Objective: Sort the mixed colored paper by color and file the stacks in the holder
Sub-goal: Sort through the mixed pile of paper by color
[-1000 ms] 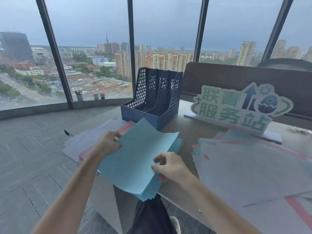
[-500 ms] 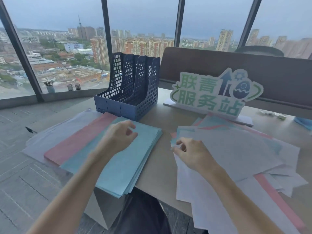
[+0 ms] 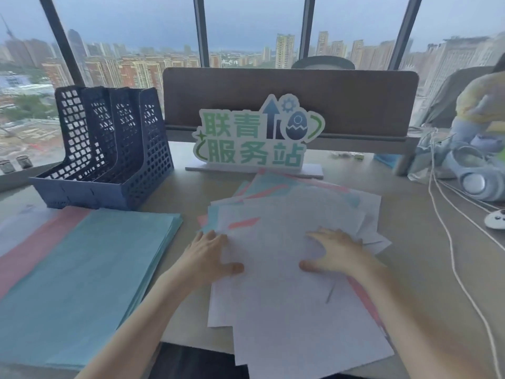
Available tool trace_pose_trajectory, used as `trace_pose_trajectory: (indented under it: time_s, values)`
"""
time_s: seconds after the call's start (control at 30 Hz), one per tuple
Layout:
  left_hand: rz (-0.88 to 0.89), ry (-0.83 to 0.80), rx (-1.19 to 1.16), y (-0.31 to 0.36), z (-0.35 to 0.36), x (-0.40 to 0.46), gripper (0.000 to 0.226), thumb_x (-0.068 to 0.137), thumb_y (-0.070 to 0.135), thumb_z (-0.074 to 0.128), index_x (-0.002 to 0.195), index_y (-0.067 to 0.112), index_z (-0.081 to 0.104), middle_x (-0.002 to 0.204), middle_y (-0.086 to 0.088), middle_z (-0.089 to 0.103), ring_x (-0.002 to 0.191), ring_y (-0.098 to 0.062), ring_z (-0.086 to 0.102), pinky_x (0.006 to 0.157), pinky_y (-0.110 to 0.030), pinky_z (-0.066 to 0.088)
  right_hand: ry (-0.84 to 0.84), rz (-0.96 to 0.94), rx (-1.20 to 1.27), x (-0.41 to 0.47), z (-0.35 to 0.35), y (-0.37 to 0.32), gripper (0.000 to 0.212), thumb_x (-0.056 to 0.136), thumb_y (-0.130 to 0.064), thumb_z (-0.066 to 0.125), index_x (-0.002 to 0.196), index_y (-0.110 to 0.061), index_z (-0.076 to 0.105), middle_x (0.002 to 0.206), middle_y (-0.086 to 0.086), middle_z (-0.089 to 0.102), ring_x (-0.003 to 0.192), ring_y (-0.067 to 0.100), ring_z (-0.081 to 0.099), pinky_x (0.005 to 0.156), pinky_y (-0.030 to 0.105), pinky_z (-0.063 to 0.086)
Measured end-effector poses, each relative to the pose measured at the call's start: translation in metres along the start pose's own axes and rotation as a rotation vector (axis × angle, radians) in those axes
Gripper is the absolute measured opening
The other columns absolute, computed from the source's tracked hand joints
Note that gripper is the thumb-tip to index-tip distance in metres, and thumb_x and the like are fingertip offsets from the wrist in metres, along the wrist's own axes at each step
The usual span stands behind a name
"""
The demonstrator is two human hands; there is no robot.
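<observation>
A loose mixed pile of white, pink and blue paper (image 3: 289, 302) lies in front of me on the desk. My left hand (image 3: 209, 257) rests on the pile's left edge with its thumb on the top white sheet. Flat on that same sheet, fingers spread, lies my right hand (image 3: 332, 250). To the left sits the sorted blue stack (image 3: 79, 283), with a pink stack (image 3: 30, 250) under it and a white stack (image 3: 16, 228) beyond. The dark blue mesh file holder (image 3: 109, 157) stands behind them with nothing in its slots.
A green and white sign (image 3: 257, 138) stands behind the pile, before a brown desk divider (image 3: 289, 102). White cables (image 3: 448, 250), headphones (image 3: 475, 179) and a small white device (image 3: 496, 218) lie at the right. Windows run along the back.
My left hand left the blue stack and moved right onto the mixed pile. My right hand slid further onto the top white sheet. The view swung right.
</observation>
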State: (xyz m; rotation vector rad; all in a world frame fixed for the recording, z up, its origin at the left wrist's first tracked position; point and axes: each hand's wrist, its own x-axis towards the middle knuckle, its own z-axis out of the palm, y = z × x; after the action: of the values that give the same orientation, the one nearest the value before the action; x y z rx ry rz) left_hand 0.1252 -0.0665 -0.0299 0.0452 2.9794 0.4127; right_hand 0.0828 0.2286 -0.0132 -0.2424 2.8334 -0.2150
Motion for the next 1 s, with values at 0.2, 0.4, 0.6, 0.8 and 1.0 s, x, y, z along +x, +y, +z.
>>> trace_pose_trajectory:
  time_s: [0.2, 0.4, 0.6, 0.8, 1.0]
  values:
    - [-0.090, 0.051, 0.079, 0.010, -0.005, 0.013, 0.052, 0.089, 0.056, 0.058, 0.128, 0.021, 0.053, 0.129, -0.009, 0.048, 0.123, -0.032, 0.040, 0.098, -0.038, 0.039, 0.025, -0.061, 0.212, -0.005, -0.007, 0.036, 0.096, 0.066, -0.074, 0.072, 0.148, -0.034, 0.043, 0.160, -0.005, 0.030, 0.146, 0.017, 0.031, 0.115, 0.028, 0.026]
    - [-0.155, 0.095, 0.039, 0.028, 0.000, 0.011, 0.056, 0.089, 0.063, 0.054, 0.119, 0.016, 0.052, 0.122, -0.009, 0.044, 0.119, -0.030, 0.042, 0.087, -0.036, 0.041, 0.106, 0.140, 0.135, 0.009, 0.008, 0.037, 0.115, 0.060, -0.093, 0.050, 0.152, -0.027, 0.029, 0.147, 0.014, 0.042, 0.138, 0.035, 0.039, 0.112, 0.044, 0.036]
    - [-0.190, 0.100, -0.159, 0.020, -0.002, 0.014, 0.061, 0.078, 0.059, 0.071, 0.124, 0.024, 0.051, 0.121, -0.006, 0.042, 0.117, -0.028, 0.045, 0.085, -0.035, 0.045, 0.090, 0.086, 0.119, 0.012, 0.002, 0.055, 0.129, 0.041, -0.093, 0.048, 0.152, -0.028, 0.036, 0.154, 0.002, 0.042, 0.140, 0.028, 0.039, 0.113, 0.043, 0.035]
    - [-0.223, 0.119, -0.192, 0.021, 0.001, 0.017, 0.053, 0.085, 0.056, 0.065, 0.125, 0.022, 0.054, 0.126, -0.010, 0.043, 0.120, -0.031, 0.044, 0.086, -0.034, 0.041, 0.058, 0.060, 0.168, 0.008, -0.003, 0.062, 0.117, 0.051, -0.082, 0.065, 0.151, -0.030, 0.036, 0.156, -0.002, 0.039, 0.142, 0.028, 0.036, 0.115, 0.041, 0.034]
    - [-0.249, 0.153, -0.292, 0.033, 0.006, 0.019, 0.050, 0.086, 0.040, 0.069, 0.128, 0.018, 0.053, 0.125, -0.010, 0.048, 0.121, -0.030, 0.042, 0.089, -0.032, 0.038, -0.014, -0.080, 0.111, 0.006, -0.003, 0.050, 0.092, 0.071, -0.065, 0.072, 0.151, -0.037, 0.035, 0.162, -0.010, 0.028, 0.149, 0.027, 0.023, 0.120, 0.043, 0.023]
